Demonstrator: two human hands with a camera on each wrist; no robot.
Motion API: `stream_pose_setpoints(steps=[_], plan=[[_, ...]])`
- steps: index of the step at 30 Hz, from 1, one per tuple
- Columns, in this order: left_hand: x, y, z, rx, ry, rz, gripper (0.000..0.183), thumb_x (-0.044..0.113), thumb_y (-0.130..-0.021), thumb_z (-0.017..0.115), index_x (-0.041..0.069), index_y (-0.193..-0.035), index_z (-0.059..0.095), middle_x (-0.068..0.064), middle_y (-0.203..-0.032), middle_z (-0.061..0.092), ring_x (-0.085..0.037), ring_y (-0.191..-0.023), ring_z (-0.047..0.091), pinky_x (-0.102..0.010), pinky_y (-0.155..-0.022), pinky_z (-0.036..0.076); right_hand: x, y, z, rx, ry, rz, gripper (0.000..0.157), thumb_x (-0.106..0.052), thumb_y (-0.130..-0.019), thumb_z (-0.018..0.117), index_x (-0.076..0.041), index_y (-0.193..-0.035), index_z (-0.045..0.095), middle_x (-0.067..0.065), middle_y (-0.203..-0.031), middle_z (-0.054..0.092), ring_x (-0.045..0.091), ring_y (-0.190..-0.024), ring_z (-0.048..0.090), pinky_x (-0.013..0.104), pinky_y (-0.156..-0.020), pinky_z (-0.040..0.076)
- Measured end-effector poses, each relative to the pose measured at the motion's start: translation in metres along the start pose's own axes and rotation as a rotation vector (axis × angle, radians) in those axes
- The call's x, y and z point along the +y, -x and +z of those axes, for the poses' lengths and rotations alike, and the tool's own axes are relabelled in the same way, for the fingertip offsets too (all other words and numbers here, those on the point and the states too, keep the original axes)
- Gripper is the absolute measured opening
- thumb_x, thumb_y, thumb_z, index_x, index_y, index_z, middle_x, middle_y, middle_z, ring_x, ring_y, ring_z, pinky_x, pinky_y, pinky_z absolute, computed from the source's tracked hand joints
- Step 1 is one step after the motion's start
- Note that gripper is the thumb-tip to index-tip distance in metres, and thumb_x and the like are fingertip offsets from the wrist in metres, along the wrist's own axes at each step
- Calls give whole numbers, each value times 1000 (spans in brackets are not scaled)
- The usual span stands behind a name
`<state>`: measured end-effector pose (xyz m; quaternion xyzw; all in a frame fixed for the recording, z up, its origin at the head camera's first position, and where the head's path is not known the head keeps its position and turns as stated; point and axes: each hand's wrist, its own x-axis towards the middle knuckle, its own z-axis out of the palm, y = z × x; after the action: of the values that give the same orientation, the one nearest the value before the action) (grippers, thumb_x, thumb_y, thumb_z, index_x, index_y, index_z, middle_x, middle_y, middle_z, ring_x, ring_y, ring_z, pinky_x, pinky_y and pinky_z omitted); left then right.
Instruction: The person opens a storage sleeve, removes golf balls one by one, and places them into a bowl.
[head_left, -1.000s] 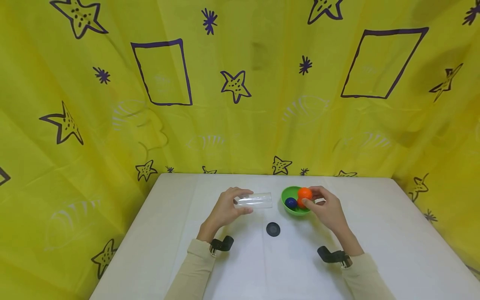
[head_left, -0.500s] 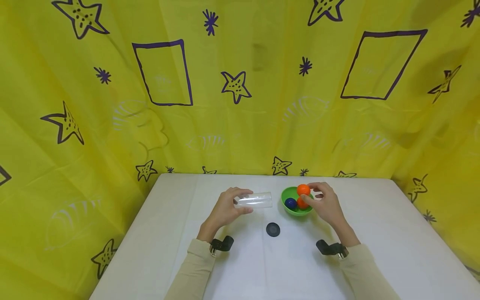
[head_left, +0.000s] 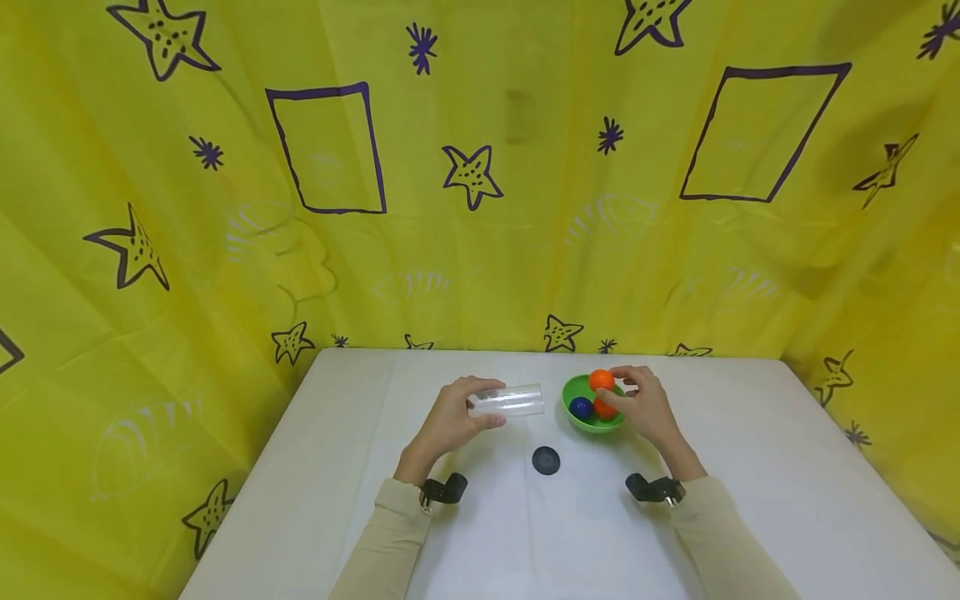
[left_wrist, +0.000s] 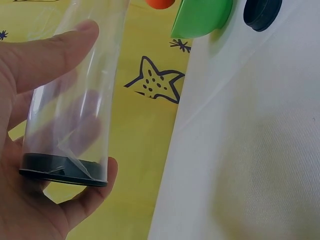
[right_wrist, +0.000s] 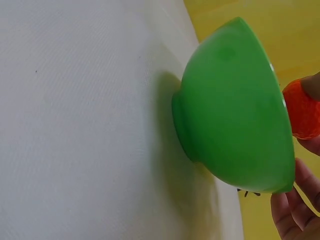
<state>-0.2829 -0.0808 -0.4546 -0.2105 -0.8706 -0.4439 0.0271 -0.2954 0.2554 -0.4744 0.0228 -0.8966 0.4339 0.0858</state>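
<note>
My left hand [head_left: 450, 417] grips a clear plastic tube [head_left: 521, 401] lying sideways, its uncovered end facing the bowl. A black cap [left_wrist: 62, 169] closes the tube's other end, by the palm. My right hand [head_left: 648, 407] pinches an orange ball [head_left: 601, 381] between thumb and finger, just above the green bowl [head_left: 592, 427]. Inside that bowl lie a dark blue ball [head_left: 581, 408] and a second orange ball [head_left: 604, 409]. In the right wrist view, other fingertips sit at or close behind the bowl's rim; contact is unclear.
A loose black lid [head_left: 546, 460] lies on the white table [head_left: 517, 533], in front of the tube and bowl. Behind the table's far edge hangs a yellow curtain [head_left: 480, 250] with star drawings. Each wrist wears a black camera.
The right hand has shifted slightly left with the orange ball, which rose a little above the bowl. The left hand and tube stay in place.
</note>
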Motion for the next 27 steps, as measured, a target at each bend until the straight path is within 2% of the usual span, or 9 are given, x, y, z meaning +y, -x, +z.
stream_pose_setpoints(steps=[10,17,27], plan=[[-2,1,1,13,8,-4,48,22,-83,86,19,-129,70,-6,-123,71,-24,-104,62,-42,-86,55,0,-4,8,-21,0,40,50,-30,-96,72,2,-133,59,26,-136,51,43,-126,45,57,-105,44],[-1,1,1,7,7,-22,49,22,-84,85,20,-131,69,-7,-127,70,-33,-108,62,-38,-85,53,2,-6,12,-24,5,57,51,-32,-96,71,0,-134,58,26,-137,50,43,-128,43,60,-106,41],[-1,2,1,3,4,-25,50,23,-85,85,20,-132,69,-7,-128,70,-34,-106,62,-35,-81,51,6,-7,12,-35,-7,85,53,-32,-96,72,-1,-136,57,25,-139,48,43,-131,41,62,-108,39]])
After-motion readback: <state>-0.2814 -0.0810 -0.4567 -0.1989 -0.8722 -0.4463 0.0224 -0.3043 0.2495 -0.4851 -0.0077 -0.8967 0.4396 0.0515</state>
